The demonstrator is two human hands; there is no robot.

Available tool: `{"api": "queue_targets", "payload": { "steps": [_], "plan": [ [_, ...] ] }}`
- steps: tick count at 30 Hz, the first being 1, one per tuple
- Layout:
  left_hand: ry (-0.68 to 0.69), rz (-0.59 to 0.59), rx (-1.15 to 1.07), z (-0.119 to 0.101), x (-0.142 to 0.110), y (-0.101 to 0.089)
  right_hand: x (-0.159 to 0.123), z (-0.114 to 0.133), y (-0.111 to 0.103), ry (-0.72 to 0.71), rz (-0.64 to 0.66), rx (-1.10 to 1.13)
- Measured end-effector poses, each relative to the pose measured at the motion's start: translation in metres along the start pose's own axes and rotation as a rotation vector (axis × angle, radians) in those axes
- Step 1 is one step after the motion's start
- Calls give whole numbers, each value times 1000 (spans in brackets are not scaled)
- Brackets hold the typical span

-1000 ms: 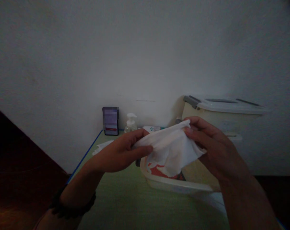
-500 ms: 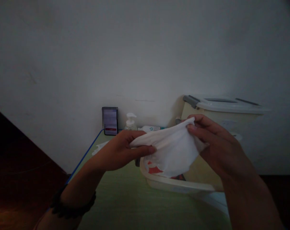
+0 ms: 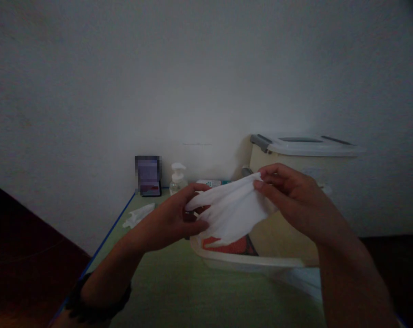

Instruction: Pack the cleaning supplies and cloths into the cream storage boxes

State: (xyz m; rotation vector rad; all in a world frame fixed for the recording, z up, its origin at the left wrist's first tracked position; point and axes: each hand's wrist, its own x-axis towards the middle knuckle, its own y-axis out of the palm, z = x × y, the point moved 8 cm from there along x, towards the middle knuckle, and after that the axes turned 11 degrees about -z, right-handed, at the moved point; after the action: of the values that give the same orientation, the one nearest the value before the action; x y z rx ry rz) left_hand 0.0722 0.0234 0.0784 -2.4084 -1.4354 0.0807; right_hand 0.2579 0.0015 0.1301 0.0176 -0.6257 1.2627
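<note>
A thin white cloth (image 3: 231,209), perhaps a tissue or wipe, is stretched between my two hands. My left hand (image 3: 172,221) grips its left end, thumb in front and fingers behind. At the upper right corner, my right hand (image 3: 291,196) pinches it between thumb and fingertips. Below and behind the cloth lies a pale tub or lid (image 3: 261,262) with a white rim. Something red with a dark edge (image 3: 231,246) shows inside it, partly covered by the cloth. I cannot make out what the red thing is.
On the green table (image 3: 179,291), a phone (image 3: 149,175) leans against the wall. Beside it stand a clear pump bottle (image 3: 178,180) and a white packet (image 3: 211,183). A crumpled white tissue (image 3: 140,215) lies near the left edge. A cream storage box (image 3: 277,159) with a grey-latched lid stands at right.
My right hand and the cloth's right corner have shifted slightly left. My left fingers have spread a little along the cloth, and more of the red thing shows. The view has shifted slightly.
</note>
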Motion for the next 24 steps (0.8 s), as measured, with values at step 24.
{"api": "queue_targets", "payload": {
  "steps": [24],
  "plan": [
    [279,172,825,12,36,69,4,-69,4,-182,567,-1000]
  ]
}}
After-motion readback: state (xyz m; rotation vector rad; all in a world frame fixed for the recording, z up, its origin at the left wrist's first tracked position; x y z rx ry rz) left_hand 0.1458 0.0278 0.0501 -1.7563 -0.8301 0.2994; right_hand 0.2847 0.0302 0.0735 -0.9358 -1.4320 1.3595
